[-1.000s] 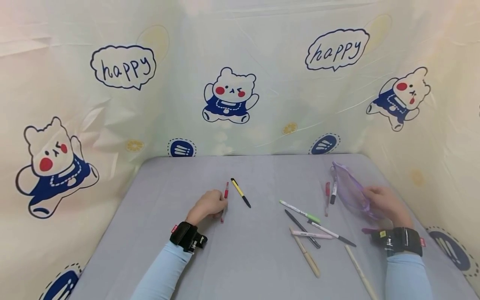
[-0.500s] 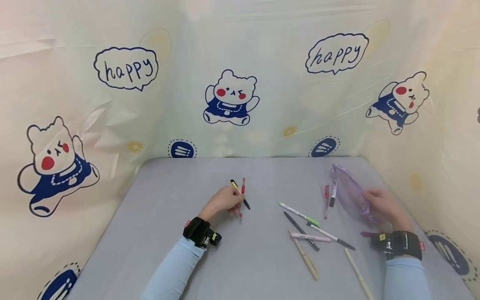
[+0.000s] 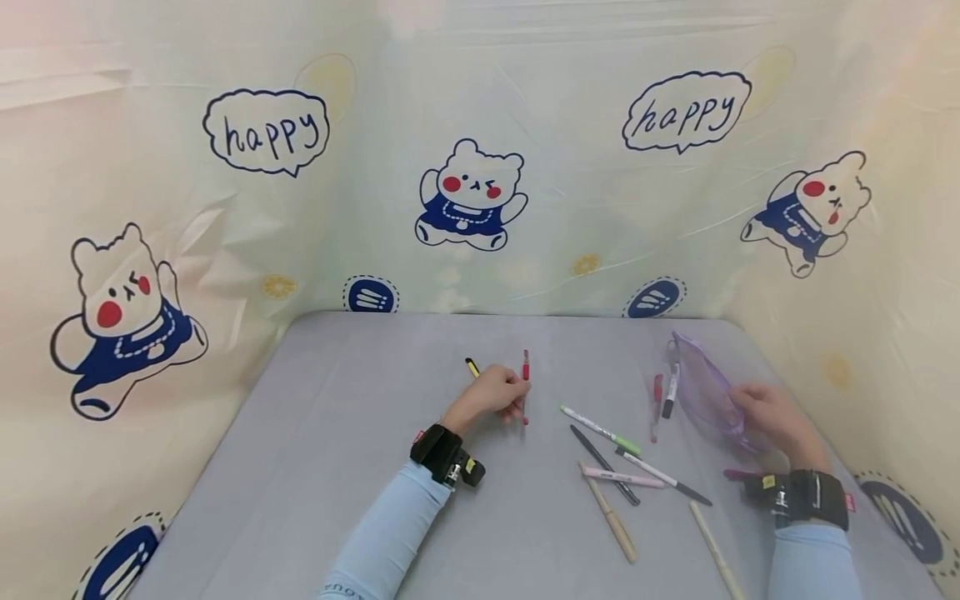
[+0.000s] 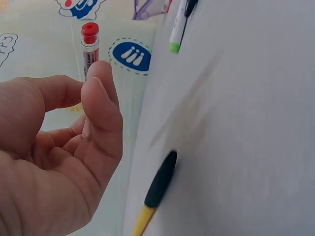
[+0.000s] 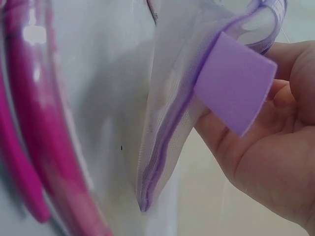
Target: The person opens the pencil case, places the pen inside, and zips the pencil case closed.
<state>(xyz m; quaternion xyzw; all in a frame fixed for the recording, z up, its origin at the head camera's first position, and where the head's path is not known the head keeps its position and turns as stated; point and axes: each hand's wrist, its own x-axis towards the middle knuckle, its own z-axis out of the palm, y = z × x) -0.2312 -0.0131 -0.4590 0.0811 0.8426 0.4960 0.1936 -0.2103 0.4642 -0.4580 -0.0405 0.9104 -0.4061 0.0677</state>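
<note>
L hand (image 3: 497, 392): fingers nearly closed, pinching red-ended pen (image 3: 526, 367) at fingertips. Vs. prev. view, I note hand + pen shifted R, pen now beyond yellow-black pen (image 3: 472, 367); I judge this narrows the gap to purple mesh pouch (image 3: 701, 387), still well apart. R hand (image 3: 776, 421) pinches pouch edge.

Light-blue sleeves (image 3: 395, 529), black wrist straps (image 3: 436, 451)

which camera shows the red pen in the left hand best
Head view: both ends of the red pen show beyond the left hand. Left wrist shows only one end above the fingers; right wrist, none.
</note>
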